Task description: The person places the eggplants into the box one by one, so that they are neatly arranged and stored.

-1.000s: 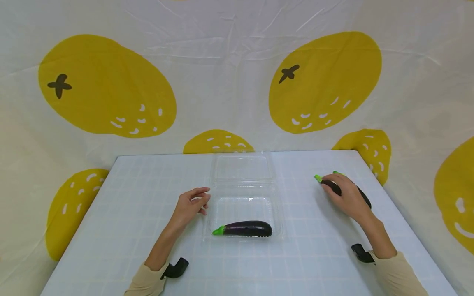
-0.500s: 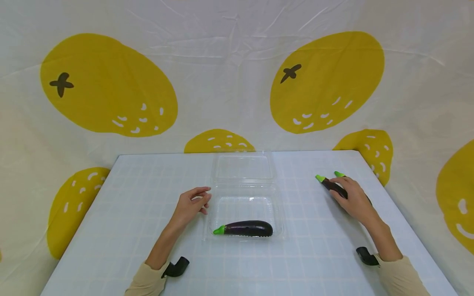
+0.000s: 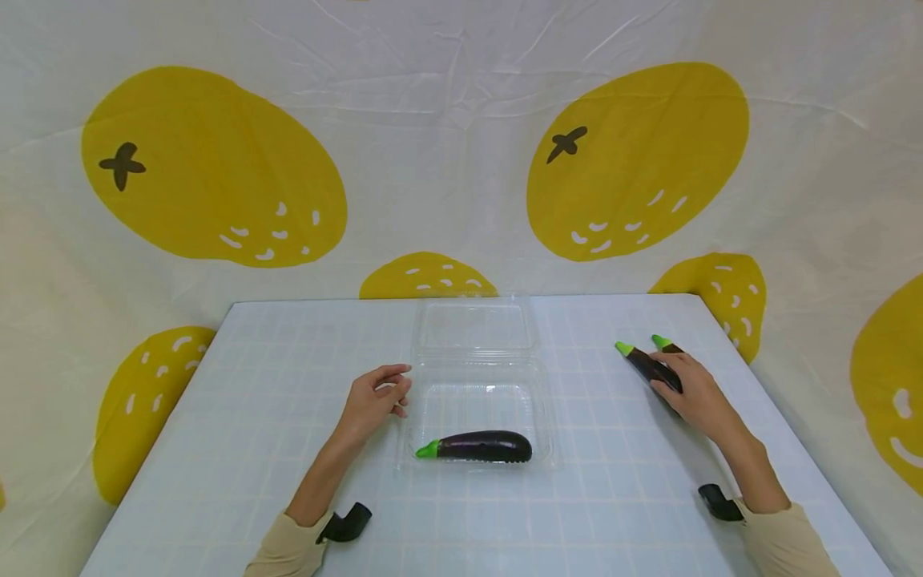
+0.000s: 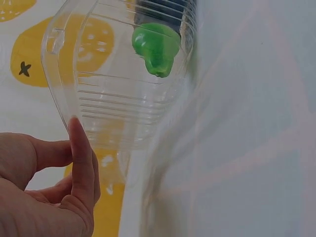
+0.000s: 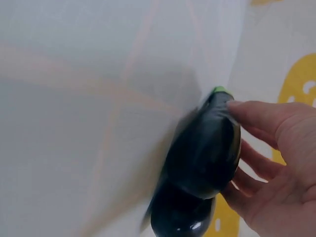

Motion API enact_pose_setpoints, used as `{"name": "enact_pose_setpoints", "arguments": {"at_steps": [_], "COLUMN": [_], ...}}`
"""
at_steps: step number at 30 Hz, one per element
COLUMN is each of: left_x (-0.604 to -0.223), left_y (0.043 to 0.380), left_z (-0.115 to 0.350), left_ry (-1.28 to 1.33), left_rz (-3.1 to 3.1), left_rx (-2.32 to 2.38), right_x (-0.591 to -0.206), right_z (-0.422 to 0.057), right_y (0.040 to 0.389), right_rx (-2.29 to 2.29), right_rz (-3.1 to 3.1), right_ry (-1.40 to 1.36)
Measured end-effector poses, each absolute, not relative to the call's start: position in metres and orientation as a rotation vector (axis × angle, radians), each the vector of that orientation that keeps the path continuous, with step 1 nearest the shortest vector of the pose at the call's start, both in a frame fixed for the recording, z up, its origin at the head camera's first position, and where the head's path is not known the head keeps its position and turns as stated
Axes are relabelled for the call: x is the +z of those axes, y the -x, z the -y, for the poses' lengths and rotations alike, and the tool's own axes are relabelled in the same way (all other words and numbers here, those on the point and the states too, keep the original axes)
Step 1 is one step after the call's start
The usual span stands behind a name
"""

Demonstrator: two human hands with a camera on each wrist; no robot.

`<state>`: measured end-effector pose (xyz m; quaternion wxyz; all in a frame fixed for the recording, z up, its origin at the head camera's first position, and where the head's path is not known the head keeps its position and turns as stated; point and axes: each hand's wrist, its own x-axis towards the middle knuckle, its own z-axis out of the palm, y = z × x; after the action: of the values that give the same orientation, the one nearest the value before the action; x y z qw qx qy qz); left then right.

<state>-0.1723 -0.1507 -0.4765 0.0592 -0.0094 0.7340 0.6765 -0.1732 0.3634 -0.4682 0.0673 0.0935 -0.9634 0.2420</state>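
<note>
On the right side of the table, two dark purple eggplants with green caps lie side by side. My right hand (image 3: 698, 398) is over their blunt ends. Its thumb and fingers hold the nearer eggplant (image 3: 649, 367); the farther eggplant (image 3: 672, 348) is mostly hidden behind the hand. In the right wrist view, the held eggplant (image 5: 205, 153) overlaps the other eggplant (image 5: 180, 212). A clear plastic clamshell box (image 3: 476, 405) stands with its lid raised, and a third eggplant (image 3: 483, 445) lies along its front. My left hand (image 3: 368, 401) touches the box's left rim with extended fingers.
The table (image 3: 274, 401) has a pale blue checked cover. Behind it hangs a white cloth (image 3: 447, 160) printed with large yellow fruit. The clear lid (image 3: 476, 327) leans back near the table's far edge.
My right hand has moved a little right and toward me along the eggplants, uncovering more of the nearer one. The left hand, box and eggplant inside it keep their places.
</note>
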Motion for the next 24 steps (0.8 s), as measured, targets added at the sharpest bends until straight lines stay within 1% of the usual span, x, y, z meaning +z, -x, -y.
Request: {"name": "enact_pose_setpoints", "arguments": {"at_steps": [12,24], "left_x": [-0.4758,-0.4715], "left_y": [0.1709,0.1696], "left_z": [0.1495,0.15], "left_ry": [0.054,0.076], "left_rz": [-2.208,-2.222], "left_rx": [2.039,1.993], "right_x": [-0.4662,-0.4634], "right_z": [-0.3647,-0.3623], "right_y": [0.1699,0.1716], "right_rx": [0.69,0.514], "right_rz": [2.971,3.022], "right_ry": [-0.223,-0.17]}}
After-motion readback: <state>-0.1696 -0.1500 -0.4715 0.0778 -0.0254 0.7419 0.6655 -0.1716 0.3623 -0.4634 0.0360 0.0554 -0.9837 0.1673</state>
